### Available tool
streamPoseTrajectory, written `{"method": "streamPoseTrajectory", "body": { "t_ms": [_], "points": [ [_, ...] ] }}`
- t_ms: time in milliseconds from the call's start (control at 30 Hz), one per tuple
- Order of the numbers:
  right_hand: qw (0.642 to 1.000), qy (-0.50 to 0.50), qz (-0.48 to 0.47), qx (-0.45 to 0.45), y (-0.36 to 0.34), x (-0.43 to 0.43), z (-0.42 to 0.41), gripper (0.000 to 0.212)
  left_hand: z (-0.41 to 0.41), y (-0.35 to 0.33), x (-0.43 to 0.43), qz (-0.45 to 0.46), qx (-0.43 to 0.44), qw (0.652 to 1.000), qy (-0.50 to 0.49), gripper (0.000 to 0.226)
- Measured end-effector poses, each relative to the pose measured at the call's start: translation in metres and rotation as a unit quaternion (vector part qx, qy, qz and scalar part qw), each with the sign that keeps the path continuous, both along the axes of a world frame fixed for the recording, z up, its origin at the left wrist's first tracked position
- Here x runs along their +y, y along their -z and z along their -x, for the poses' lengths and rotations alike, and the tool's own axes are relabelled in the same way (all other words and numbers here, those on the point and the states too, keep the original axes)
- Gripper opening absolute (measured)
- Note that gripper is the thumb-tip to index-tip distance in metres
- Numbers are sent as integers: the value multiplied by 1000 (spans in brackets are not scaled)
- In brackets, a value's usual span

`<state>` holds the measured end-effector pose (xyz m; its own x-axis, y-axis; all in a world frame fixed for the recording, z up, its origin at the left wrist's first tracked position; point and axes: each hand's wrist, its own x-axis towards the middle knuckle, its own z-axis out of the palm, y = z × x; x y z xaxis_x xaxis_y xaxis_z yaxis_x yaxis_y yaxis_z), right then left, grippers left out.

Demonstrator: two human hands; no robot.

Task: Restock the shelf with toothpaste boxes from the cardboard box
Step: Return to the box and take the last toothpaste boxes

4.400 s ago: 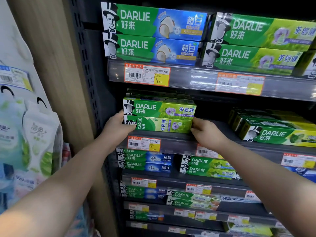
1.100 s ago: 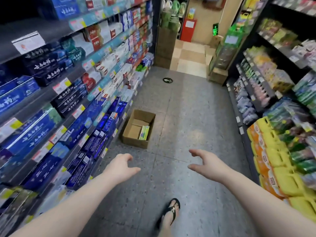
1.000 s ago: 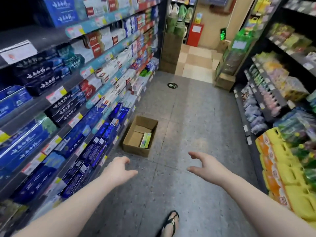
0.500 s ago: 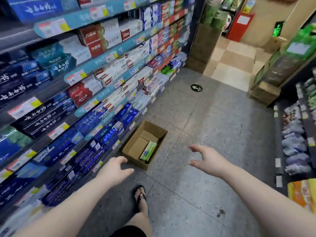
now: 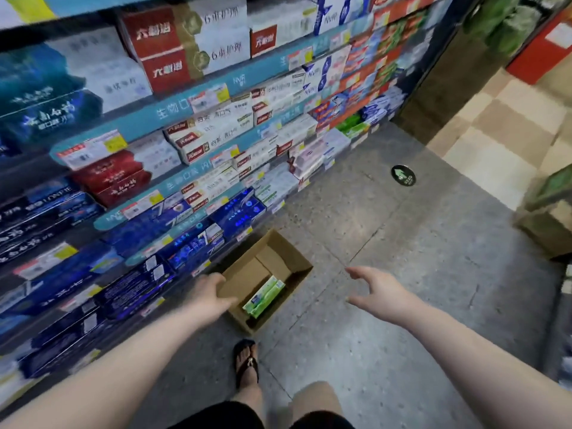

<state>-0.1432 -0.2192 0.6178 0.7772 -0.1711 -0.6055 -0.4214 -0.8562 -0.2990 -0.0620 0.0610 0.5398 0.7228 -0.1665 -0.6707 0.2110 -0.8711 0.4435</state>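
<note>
An open cardboard box (image 5: 288, 258) stands on the grey floor at the foot of the shelves. Green toothpaste boxes (image 5: 263, 296) lie along its right inner side. My left hand (image 5: 208, 297) hangs over the box's near left corner, fingers loosely spread, holding nothing; whether it touches the cardboard I cannot tell. My right hand (image 5: 379, 288) floats to the right of the box above the floor, thumb and fingers spread wide, empty. The shelves (image 5: 185, 144) on the left are packed with toothpaste boxes in blue, red and white.
My sandalled foot (image 5: 246, 363) stands on the floor just in front of the box. A round green arrow sticker (image 5: 403, 175) marks the floor farther along the aisle. Another cardboard box (image 5: 544, 230) sits at the right, under the opposite shelving.
I left the Darlie shelf, turned down the aisle and walked to the cardboard box. Over the last second the box came much closer and my left hand reached its near corner.
</note>
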Motion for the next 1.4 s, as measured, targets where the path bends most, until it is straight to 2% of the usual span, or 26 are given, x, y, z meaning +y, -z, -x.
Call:
{"method": "streamPoseTrajectory", "body": {
  "t_ms": [267, 500, 667, 800, 1067, 1400],
  "points": [
    [986, -157, -24, 54, 83, -36, -144, 52, -50, 62, -45, -9, 22, 997, -74, 58],
    [942, -307, -43, 125, 200, -50, -230, 54, -46, 143, -85, -5, 54, 983, -175, 43],
    [926, -346, -25, 152, 305, -56, -271, 55, -47, 221, -109, -25, 79, 973, -217, 56],
    [924, -344, -21, 167, 385, -47, -283, 52, -40, 286, -111, -36, 79, 964, -251, 51],
    [899, -397, -31, 184, 532, -13, -262, 52, -22, 408, -105, -30, 78, 956, -281, 54],
    [863, -472, -12, 181, 678, -4, -237, 71, 8, 544, -95, -19, 54, 961, -270, 68]
  ]
}}
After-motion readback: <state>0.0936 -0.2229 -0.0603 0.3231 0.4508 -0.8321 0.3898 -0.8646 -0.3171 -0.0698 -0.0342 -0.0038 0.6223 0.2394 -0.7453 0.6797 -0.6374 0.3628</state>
